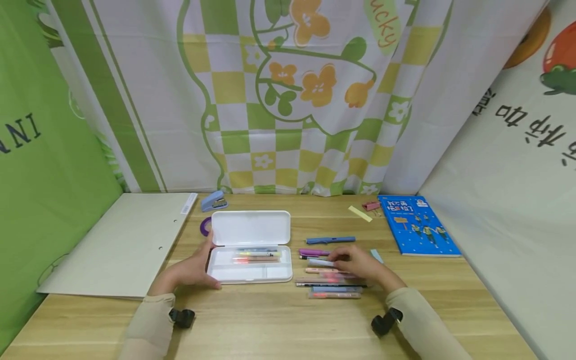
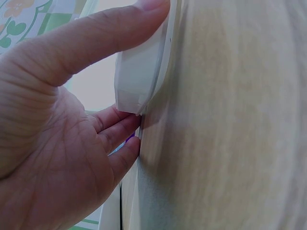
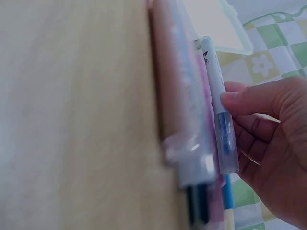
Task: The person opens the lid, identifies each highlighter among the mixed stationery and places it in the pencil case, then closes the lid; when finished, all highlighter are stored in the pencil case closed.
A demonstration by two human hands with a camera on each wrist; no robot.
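Note:
A white pencil case (image 1: 250,228) lies with its lid raised, a few pens (image 1: 257,259) in its tray. At the case's left end my left hand (image 1: 191,270) grips it, thumb along the front edge and fingers toward the back; the left wrist view shows the thumb on the case's side wall (image 2: 139,72). My right hand (image 1: 357,261) pinches a white pen (image 3: 214,72) with a clear cap, between thumb and fingers. Beneath and beside it is a row of pens and a black pencil (image 1: 330,285). A purple pen (image 1: 313,252) lies just behind.
A blue pen (image 1: 330,240) lies behind the row. Farther off are a stapler (image 1: 214,201), a purple tape roll (image 1: 205,226), a yellow strip (image 1: 360,214) and a pink binder clip (image 1: 371,205). A blue book (image 1: 418,225) is at right, a large cream folder (image 1: 121,245) at left.

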